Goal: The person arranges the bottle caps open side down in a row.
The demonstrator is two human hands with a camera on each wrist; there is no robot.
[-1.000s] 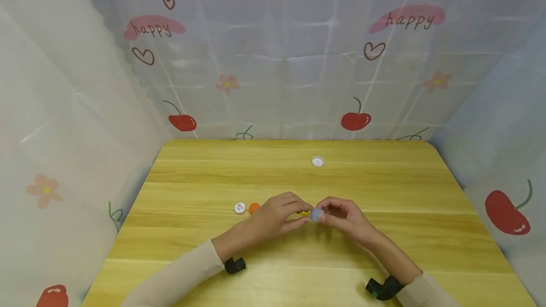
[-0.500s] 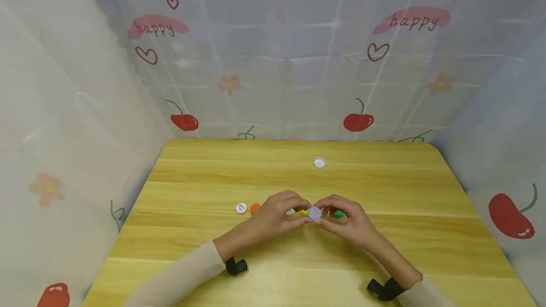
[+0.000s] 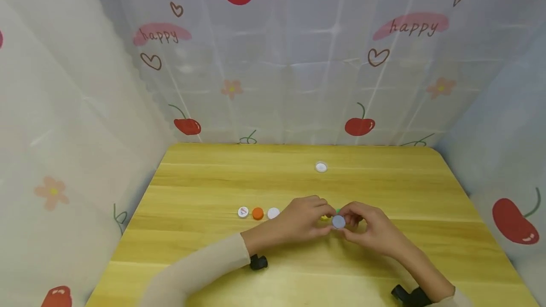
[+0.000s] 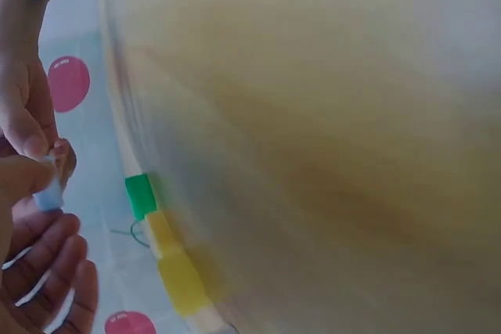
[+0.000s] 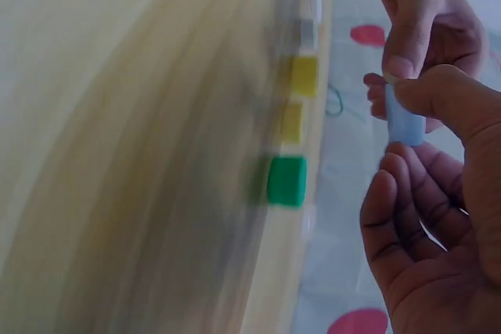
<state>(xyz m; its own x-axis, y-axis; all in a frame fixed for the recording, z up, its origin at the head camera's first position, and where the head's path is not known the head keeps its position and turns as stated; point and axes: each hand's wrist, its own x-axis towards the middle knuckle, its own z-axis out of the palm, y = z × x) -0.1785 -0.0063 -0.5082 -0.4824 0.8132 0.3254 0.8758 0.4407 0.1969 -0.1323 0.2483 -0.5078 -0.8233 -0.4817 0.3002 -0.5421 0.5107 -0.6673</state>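
Both hands meet over the table around a pale blue bottle cap (image 3: 338,222), its round face turned toward the head camera. My left hand (image 3: 307,219) pinches its left edge between thumb and fingers; my right hand (image 3: 371,226) pinches the right edge. In the right wrist view the cap (image 5: 405,115) stands on edge, thumbs at its top and right fingertips beneath. Behind the hands, a yellow cap (image 3: 325,218) and a green cap (image 3: 338,211) are partly covered in the head view. The right wrist view has two yellow caps (image 5: 304,76) beside the green cap (image 5: 287,181).
Left of the hands, a printed white cap (image 3: 243,212), an orange cap (image 3: 258,213) and a plain white cap (image 3: 273,213) sit in a row on the wooden table (image 3: 204,184). Farther back lies a clear-rimmed white disc (image 3: 321,167). Cherry-patterned curtains (image 3: 290,79) enclose the table.
The pale blue cap has turned its face toward the head camera, and the left fingers have come onto its edge. Both hands then moved right with it, uncovering the plain white cap.
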